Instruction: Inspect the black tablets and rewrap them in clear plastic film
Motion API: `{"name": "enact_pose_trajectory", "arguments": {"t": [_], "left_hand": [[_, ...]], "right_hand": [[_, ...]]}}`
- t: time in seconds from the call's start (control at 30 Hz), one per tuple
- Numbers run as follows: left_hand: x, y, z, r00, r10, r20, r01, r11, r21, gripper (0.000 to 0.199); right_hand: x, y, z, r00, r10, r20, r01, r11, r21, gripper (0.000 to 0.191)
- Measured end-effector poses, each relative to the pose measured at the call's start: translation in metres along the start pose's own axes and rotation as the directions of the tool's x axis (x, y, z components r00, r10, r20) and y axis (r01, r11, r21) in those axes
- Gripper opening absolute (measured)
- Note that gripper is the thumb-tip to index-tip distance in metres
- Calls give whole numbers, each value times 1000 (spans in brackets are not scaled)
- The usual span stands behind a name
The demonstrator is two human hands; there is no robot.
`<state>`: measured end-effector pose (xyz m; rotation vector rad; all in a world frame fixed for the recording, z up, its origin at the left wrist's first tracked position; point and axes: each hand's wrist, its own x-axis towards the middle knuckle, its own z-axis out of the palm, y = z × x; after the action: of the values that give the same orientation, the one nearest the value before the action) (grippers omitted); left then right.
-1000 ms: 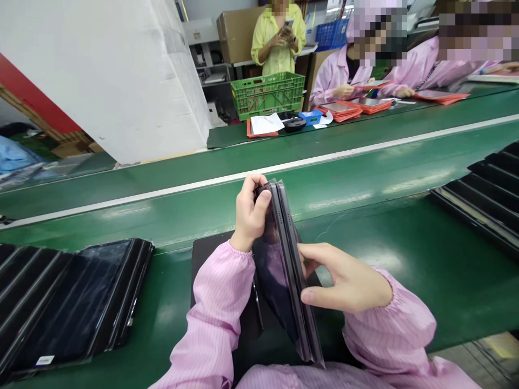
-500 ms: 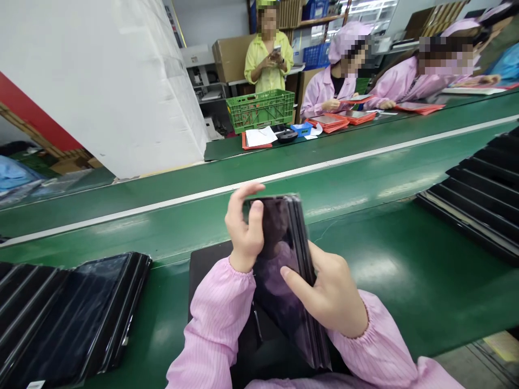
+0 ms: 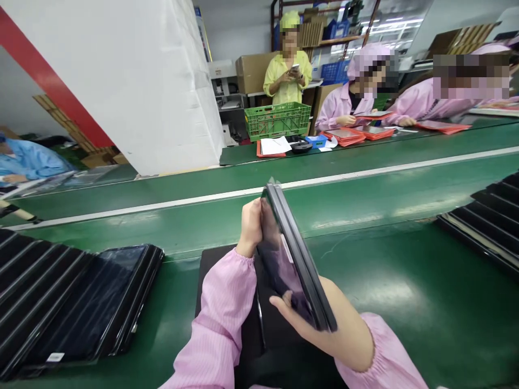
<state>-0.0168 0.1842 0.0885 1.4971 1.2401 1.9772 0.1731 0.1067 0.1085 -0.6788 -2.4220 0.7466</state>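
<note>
Between my hands a small stack of tablet screens (image 3: 284, 259), dark and glossy, stands tilted on edge above a black mat (image 3: 214, 270). My left hand (image 3: 251, 227) is closed on the upper left edge, its fingers partly hidden behind the stack. From below and the right, my right hand (image 3: 340, 324) grips the lower part, thumb on the glossy face and fingers out of sight behind. A white label shows on that face.
Overlapping dark screens lie at the left (image 3: 97, 297) and more at the right (image 3: 486, 232) on the green bench. Across a white-edged strip (image 3: 182, 202) are a green crate (image 3: 279, 120), red-edged panels (image 3: 344, 136) and co-workers in pink and yellow. A person in blue (image 3: 32, 159) sits far left.
The stack has turned more edge-on and its lower end has risen. My left hand has gone from a raised, loose hold to closed on the edge. My right hand has moved lower.
</note>
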Motion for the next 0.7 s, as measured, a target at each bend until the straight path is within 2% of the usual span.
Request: {"name": "enact_pose_trajectory", "arguments": {"t": [0.1,0.17,0.27,0.37,0.47,0.63,0.7], "left_hand": [[0,-3,-2,998,31,47,-29,999,-30,69],[-1,-7,-3,996,31,83,-27,998,-50,71],[-4,-14,-5,997,12,77,-8,998,-61,72],[-4,-21,-5,998,19,57,-17,999,-32,71],[-4,-23,-4,996,76,46,-77,997,30,69],[-4,-21,0,994,97,55,-100,993,65,62],[-4,-20,1,993,98,62,-102,992,73,61]], "right_hand": [[-4,3,-4,992,-46,115,56,995,-83,22],[-5,7,-2,983,-59,176,81,989,-122,22],[-5,13,5,976,-28,216,58,989,-134,21],[-3,18,4,974,-39,225,69,989,-130,20],[-3,21,-4,970,-69,233,105,984,-146,22],[-8,30,-22,986,-88,144,110,981,-158,22],[-11,34,-24,985,-90,146,111,983,-147,23]]}}
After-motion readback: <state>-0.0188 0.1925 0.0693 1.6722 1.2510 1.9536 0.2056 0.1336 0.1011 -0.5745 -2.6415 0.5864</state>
